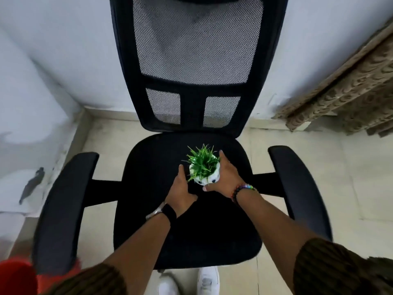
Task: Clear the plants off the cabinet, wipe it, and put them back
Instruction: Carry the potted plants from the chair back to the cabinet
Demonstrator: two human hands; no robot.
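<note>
A small green grass-like plant [203, 161] in a white pot with black spots [207, 180] stands on the black seat of an office chair [148, 226]. My right hand [227, 177] is cupped against the pot's right side, fingers along it and thumb under its near edge. My left hand [180, 192] lies flat on the seat just left of the pot, fingers straight and close to the pot's side; I cannot tell whether they touch it. The cabinet is not in view.
The chair has a mesh backrest [197, 39] and two black armrests [66, 209] [297, 188]. A pale wall stands behind, a patterned curtain [350, 90] hangs at the right, a red object [17, 277] sits at the lower left, and my white shoes [208, 282] show below the seat.
</note>
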